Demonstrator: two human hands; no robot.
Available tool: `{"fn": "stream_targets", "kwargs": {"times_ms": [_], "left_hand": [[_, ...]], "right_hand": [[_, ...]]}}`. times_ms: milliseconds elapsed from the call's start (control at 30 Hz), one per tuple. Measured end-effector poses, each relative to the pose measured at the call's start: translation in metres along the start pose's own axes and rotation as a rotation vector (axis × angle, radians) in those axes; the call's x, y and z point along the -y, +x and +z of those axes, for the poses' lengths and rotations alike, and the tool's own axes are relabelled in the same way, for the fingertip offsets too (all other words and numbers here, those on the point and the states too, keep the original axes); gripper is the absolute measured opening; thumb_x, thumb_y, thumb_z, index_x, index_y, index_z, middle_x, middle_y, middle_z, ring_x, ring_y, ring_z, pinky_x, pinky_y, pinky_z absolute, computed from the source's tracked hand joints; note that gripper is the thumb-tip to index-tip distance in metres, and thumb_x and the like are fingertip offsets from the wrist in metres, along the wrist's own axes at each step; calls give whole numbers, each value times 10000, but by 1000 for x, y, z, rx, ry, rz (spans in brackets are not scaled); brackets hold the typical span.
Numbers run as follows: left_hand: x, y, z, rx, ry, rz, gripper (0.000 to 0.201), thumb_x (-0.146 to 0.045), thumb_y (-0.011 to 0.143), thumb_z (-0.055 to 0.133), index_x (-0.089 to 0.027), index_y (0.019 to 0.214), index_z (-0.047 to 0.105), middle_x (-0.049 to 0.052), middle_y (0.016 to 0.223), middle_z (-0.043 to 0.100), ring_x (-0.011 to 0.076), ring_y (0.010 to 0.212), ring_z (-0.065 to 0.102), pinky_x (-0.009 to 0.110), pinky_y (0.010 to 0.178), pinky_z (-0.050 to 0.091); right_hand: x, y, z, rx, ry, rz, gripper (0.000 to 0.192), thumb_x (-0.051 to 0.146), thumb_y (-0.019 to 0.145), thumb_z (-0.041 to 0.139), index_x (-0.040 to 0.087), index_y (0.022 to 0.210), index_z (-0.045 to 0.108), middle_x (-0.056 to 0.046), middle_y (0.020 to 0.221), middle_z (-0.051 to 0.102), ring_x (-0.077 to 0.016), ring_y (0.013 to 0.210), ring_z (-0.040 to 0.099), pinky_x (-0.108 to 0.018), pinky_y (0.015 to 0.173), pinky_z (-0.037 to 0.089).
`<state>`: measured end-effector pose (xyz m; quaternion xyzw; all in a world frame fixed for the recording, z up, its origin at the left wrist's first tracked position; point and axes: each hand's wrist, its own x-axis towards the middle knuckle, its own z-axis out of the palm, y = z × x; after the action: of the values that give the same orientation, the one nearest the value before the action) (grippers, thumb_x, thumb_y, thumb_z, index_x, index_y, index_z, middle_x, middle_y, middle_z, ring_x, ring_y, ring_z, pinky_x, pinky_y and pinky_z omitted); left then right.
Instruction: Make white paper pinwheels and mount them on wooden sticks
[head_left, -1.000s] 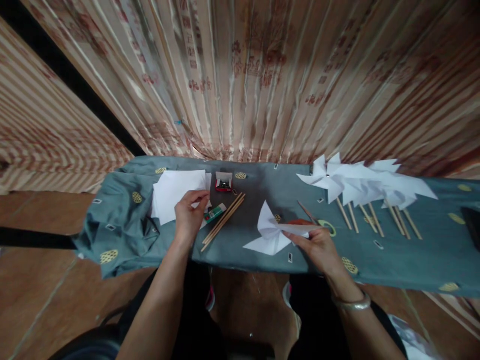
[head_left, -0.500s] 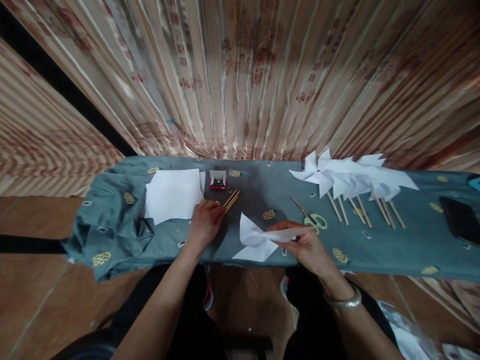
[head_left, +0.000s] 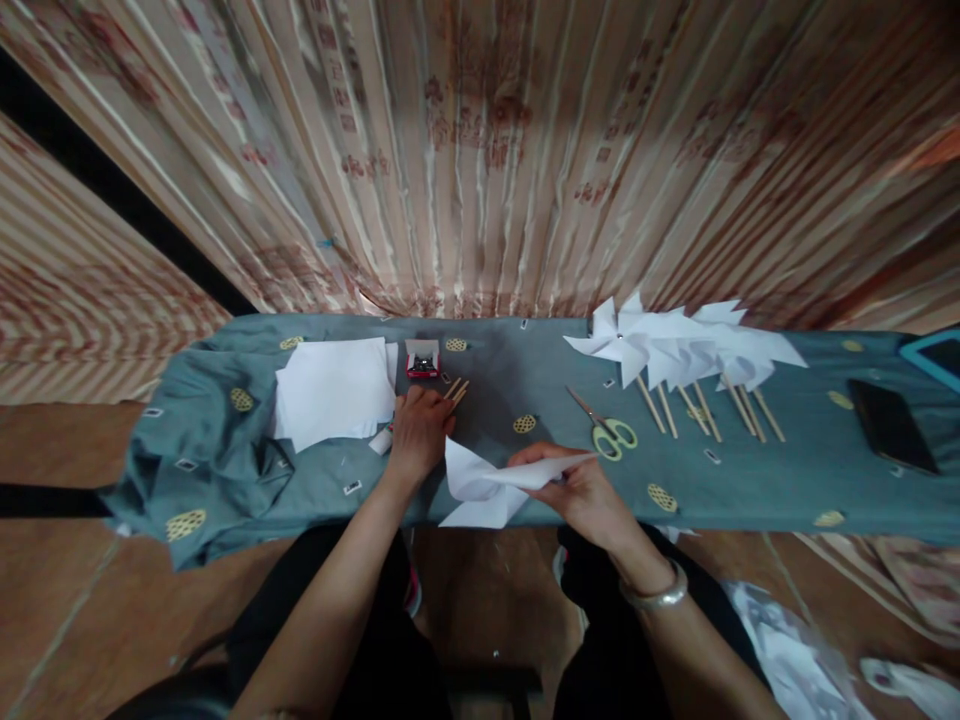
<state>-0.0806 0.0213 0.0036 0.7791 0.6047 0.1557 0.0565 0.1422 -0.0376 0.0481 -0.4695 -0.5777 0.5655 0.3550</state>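
My right hand (head_left: 581, 490) pinches a folded white paper pinwheel (head_left: 480, 490) near the table's front edge, its blades curled toward the middle. My left hand (head_left: 420, 428) is curled down on the cloth beside several thin wooden sticks (head_left: 458, 392). A small white object (head_left: 381, 440) with a coloured part pokes out at its left side. The fingertips are hidden, so what they grip does not show clearly. Left of this hand lies a stack of white paper sheets (head_left: 334, 390). Just beyond it stands an open red box (head_left: 422, 360) of small dark metal pieces.
Scissors with light green handles (head_left: 613, 438) lie right of centre. Farther right are several finished paper pinwheels (head_left: 682, 345) on sticks, then a black phone (head_left: 892, 425) and a blue-edged device (head_left: 934, 357). A grey-green cloth (head_left: 525, 370) covers the narrow table; a curtain (head_left: 480, 150) hangs behind.
My left hand has shifted from pinching the sticks to a curled pose nearer the paper stack, where the white object now shows. My right hand brought the pinwheel slightly left. The view has turned a little.
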Motion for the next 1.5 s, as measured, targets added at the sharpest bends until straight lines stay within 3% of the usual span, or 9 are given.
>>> {"fn": "stream_targets", "kwargs": {"times_ms": [267,500,600,700,800,900,1100,1267,1500], "left_hand": [[-1,4,10,8,20,6,212,-215,898,552,-185,987,742,109,940,685,296,980,540,410,802,367],[-4,3,9,25,-1,-16,205,-204,885,548,-172,860,748,103,847,692,285,918,579,411,806,397],[-12,1,5,-74,-277,-26,170,-165,832,585,-187,803,751,83,799,688,251,859,597,381,811,429],[-25,-2,-5,-151,-795,-79,110,-234,778,661,-195,809,758,55,802,700,199,778,620,322,744,467],[-40,-5,-16,-43,-1282,-256,153,-306,697,752,-188,793,758,25,719,687,139,615,586,249,569,441],[-51,-5,-23,75,-1552,-410,227,-335,641,815,-181,799,761,-17,575,616,91,495,503,199,465,358],[-63,-4,-24,202,-1734,-485,278,-330,597,861,-175,815,786,-15,602,627,59,493,483,169,452,320],[-69,-4,-20,209,-1723,-474,245,-293,578,869,-155,764,787,-7,642,639,57,516,490,181,469,336],[-77,-2,-24,250,-1795,-621,343,-325,497,910,-132,744,774,-5,563,631,66,487,501,187,462,344]], "right_hand": [[0,-3,-4,-9,-33,6,94,217,711,682,187,792,720,-12,753,705,-150,694,599,-237,627,451],[-4,-6,-9,8,-18,-7,90,227,723,689,190,802,708,-8,745,689,-147,677,588,-240,603,445],[1,-9,-9,5,-14,-49,84,240,741,692,190,809,698,-13,769,703,-152,694,615,-246,617,466],[9,-12,-10,8,-52,-120,79,256,787,675,193,832,690,-26,810,729,-169,752,660,-260,661,498],[15,-15,-13,-24,-115,-210,87,242,823,636,196,873,691,-39,855,751,-180,800,693,-277,711,522],[18,-16,-18,-99,-205,-254,139,206,826,589,201,908,701,-46,901,760,-187,838,704,-285,739,526],[21,-18,-22,-131,-283,-295,172,201,825,566,208,929,703,-48,930,760,-189,871,708,-287,781,531],[20,-16,-21,-180,-253,-353,155,192,822,580,207,926,694,-60,951,762,-199,911,711,-299,804,555],[17,-15,-21,-191,-296,-368,131,236,838,588,216,913,693,-64,932,767,-213,896,719,-323,799,564]]}}
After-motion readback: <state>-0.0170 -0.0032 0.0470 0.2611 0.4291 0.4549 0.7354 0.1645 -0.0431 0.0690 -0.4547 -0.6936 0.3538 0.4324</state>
